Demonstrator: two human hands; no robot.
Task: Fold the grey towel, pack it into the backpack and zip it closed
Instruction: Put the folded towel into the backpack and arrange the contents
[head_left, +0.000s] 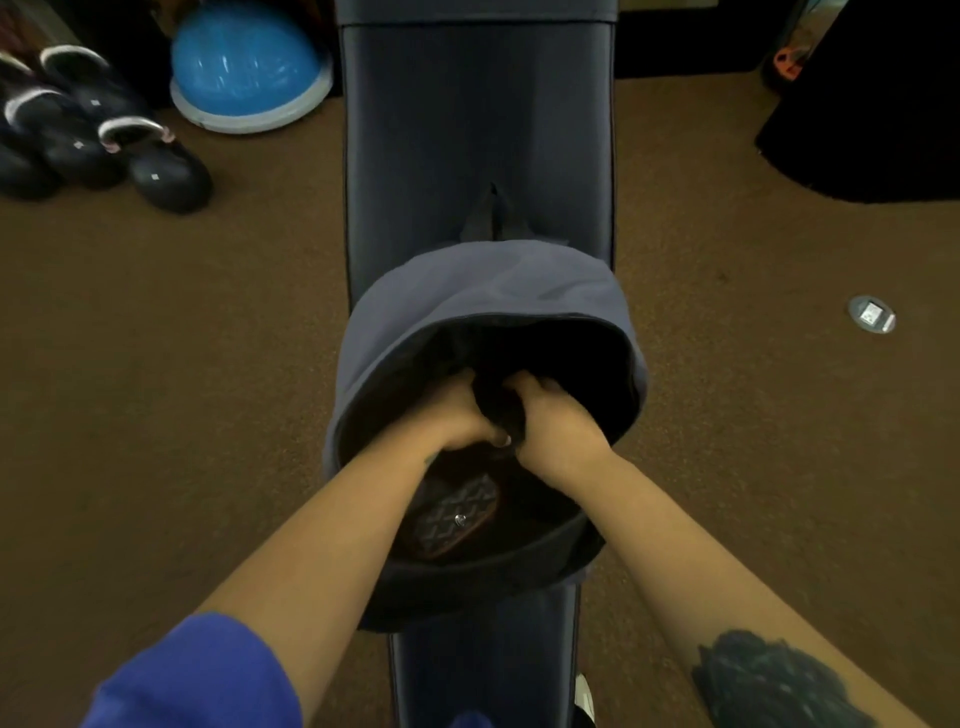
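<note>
Brown carpet floor fills most of the frame, with a long dark padded counter running from top centre to bottom centre. On this counter lies a grey-blue backpack, its main compartment unzipped and gaping toward the camera, its carry loop pointing toward the top of the frame. Both hands are inside the opening, close together at frame centre. The left hand and the right hand each have their fingers curled tight on a dark bundle of cloth, taken to be the towel; it is held between them within the mouth of the bag, and its colour cannot be confirmed in the shadow. Below the left wrist, inside the lower part of the compartment, sits a patterned pouch with a metal stud. A blue sleeve shows at lower left; a dark tattoo marks the right forearm at lower right. At upper left, on the floor, stand several dark kettlebells and, just beside them, a blue half-dome balance trainer. A small round metal floor plate is set in the carpet at right.
</note>
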